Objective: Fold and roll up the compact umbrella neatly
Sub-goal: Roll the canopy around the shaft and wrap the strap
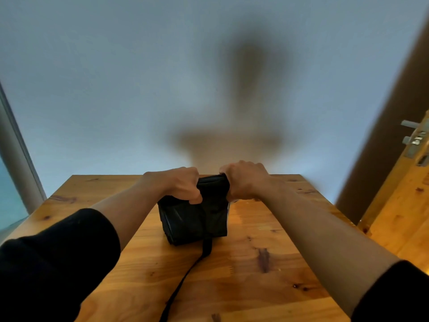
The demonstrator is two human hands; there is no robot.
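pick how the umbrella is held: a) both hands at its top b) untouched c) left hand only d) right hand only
a: the left hand and the right hand each grip the top edge of the umbrella, which sits on the table.

Both forearms reach forward, bare below dark sleeves (58, 256), and converge. The left hand (183, 184) and right hand (243, 180) sit knuckles-up, close together but apart — each curled into a fist that grips the top edge of the umbrella (195, 219) between them.
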